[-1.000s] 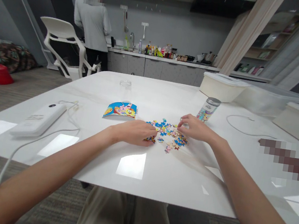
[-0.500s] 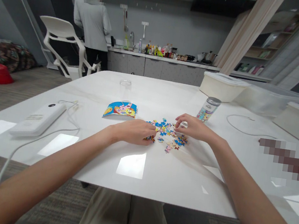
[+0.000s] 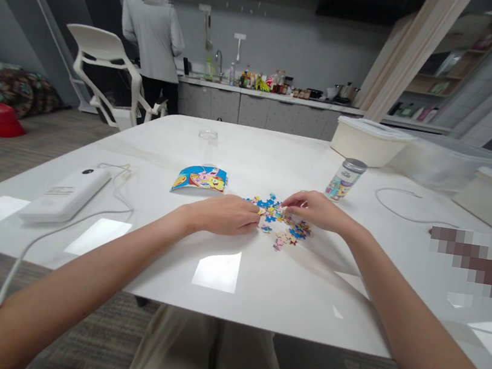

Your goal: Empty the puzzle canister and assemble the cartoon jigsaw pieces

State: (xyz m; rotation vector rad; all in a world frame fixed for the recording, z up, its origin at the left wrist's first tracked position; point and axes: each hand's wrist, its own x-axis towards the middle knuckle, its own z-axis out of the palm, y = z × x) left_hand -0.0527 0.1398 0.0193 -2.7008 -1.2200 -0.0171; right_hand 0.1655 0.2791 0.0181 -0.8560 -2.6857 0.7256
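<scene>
A loose pile of small jigsaw puzzle pieces (image 3: 271, 206), blue, yellow and pink, lies on the white table in front of me. My left hand (image 3: 235, 215) rests at the pile's left edge, its fingers curled down; whatever they hold is hidden. From the right, my right hand (image 3: 309, 208) reaches in with thumb and forefinger pinched on a puzzle piece among the others. Left of the pile lies a curved picture card (image 3: 201, 179) with bright cartoon figures. Beyond my right hand stands a printed canister (image 3: 345, 179) with a silver lid.
A white power box (image 3: 66, 193) with cables lies at left on the table (image 3: 163, 252). Farther back is a clear round lid or dish (image 3: 208, 135). Plastic bins (image 3: 368, 142) and a thin cable (image 3: 400, 215) are at right. A person (image 3: 153, 31) stands by the counter.
My right hand has moved slightly left into the pile, and its thumb and forefinger have closed together. The left hand has shifted a little; pieces under its fingers no longer show.
</scene>
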